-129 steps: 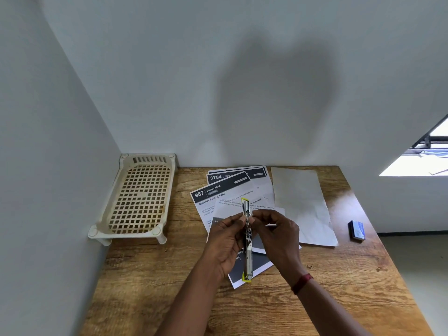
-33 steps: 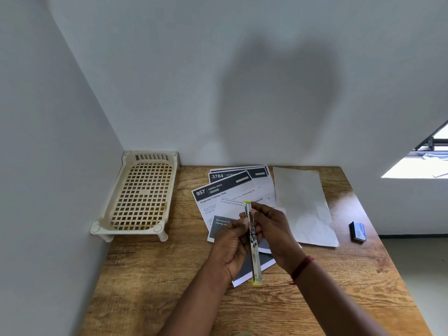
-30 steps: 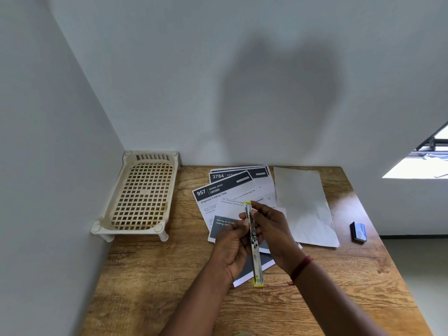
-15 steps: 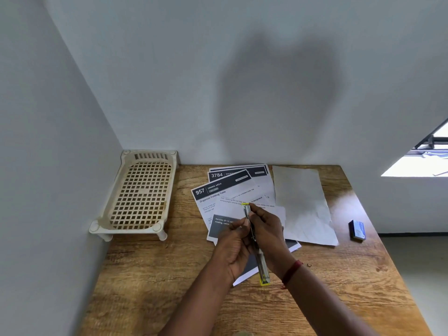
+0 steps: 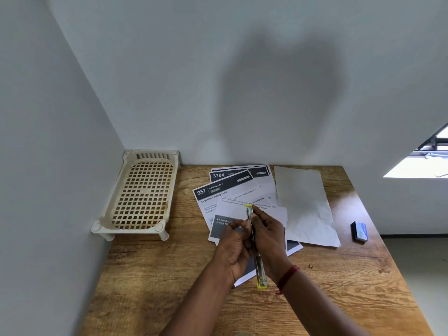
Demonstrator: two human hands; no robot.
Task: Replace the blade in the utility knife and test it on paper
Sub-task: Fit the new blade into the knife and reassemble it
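A slim utility knife (image 5: 260,270) with yellow ends is held upright over the wooden table (image 5: 169,275), its top end near the printed sheets. My right hand (image 5: 268,236) grips its body from the right, thumb near the upper end. My left hand (image 5: 235,241) pinches it from the left, fingertips at the upper part. Whether a blade sticks out at the top is too small to tell. Printed sheets (image 5: 228,190) lie fanned under the hands. A blank grey-white sheet (image 5: 303,200) lies to their right. A small dark blue box (image 5: 359,231) sits near the right edge.
A cream plastic lattice rack (image 5: 143,195) stands on short legs in the back left corner against the walls. The table's right edge drops to the floor. A tiny fragment (image 5: 310,265) lies on the wood right of my right wrist.
The knife's lower end has swung a little right and my right hand has slid further over its body. Both hands stay on the knife over the printed sheets.
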